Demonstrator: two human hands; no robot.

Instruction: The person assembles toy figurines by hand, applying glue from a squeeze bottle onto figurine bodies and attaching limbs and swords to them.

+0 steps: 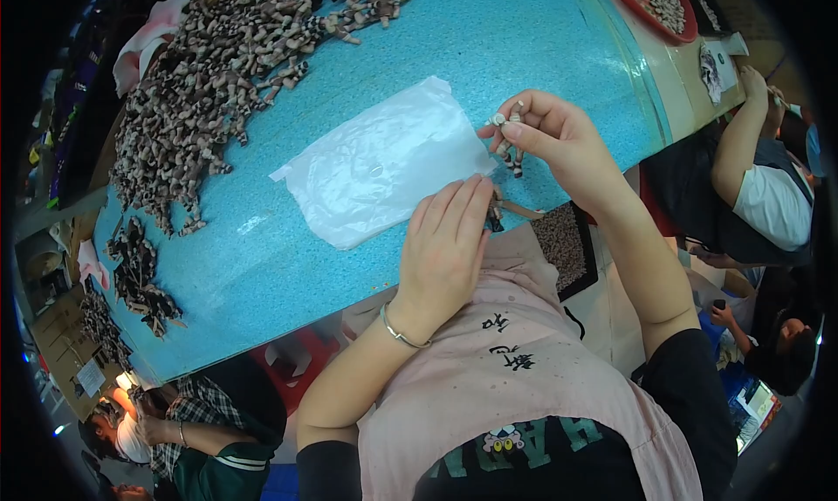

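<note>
1. While raised over the blue table (288, 265), right hand (559, 143) pinches a small striped piece (511, 147) in its fingertips
2. Left hand (445, 239) rests flat at the table edge, fingers on a clear bag (384, 165), gripping nothing
3. Pile (209, 91) of similar pieces sits far left

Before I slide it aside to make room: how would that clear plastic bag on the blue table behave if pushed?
The clear plastic bag looks thin and wrinkled, so it would probably crumple rather than slide stiffly. It lies flat and seems empty, so it is likely very light. The left hand rests at its corner and might pin it.
</note>
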